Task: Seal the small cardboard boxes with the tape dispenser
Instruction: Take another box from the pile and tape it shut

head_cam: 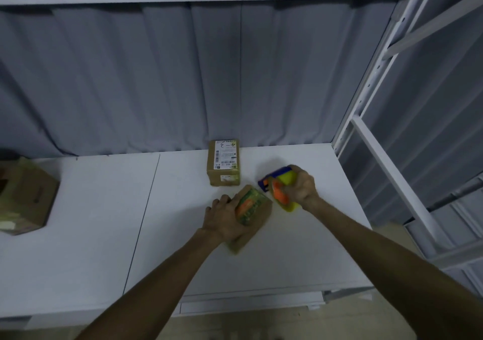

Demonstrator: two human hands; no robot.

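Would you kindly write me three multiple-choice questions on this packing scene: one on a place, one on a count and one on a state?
1. Where is the labelled box?
A) at the back of the table, near the curtain
B) on the upper shelf
C) on the floor

2. How many cardboard boxes are on the table?
A) one
B) three
C) six

3. What is the right hand doing?
A) lying flat, empty
B) gripping the tape dispenser
C) lifting the labelled box

Answers: 1 A, it stands beyond both hands; 2 B, the labelled box, the small box under the left hand, a larger box at the left edge; 3 B, its fingers curl round it.
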